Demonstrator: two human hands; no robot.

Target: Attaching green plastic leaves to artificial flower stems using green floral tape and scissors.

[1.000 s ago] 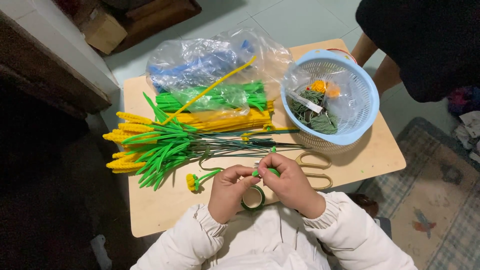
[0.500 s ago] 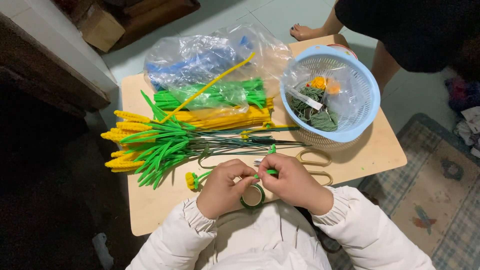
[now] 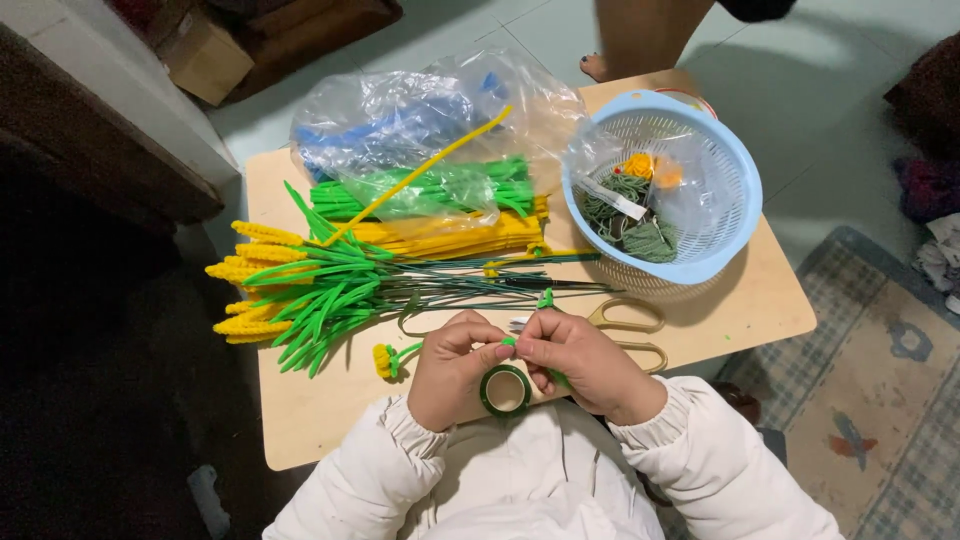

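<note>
wooden table [image 3: 300, 420] | on it: blue basket [image 3: 735, 215], scissors [image 3: 630, 330], plastic bags [image 3: 400, 110], yellow-green stems [image 3: 330, 290]

A clear plastic bag [image 3: 420, 130] is lying at the table's far side; a brown cardboard box [image 3: 205, 55] is sitting on the floor beyond.

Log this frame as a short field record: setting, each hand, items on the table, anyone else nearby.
setting: small wooden table, seen from above
left hand: pinches a green stem with a yellow flower
right hand: pinches the same stem; roll of green tape beneath the hands
table items: finished yellow stems, bagged pipe cleaners, scissors, blue basket
nearby: another person's bare foot beyond the table
</note>
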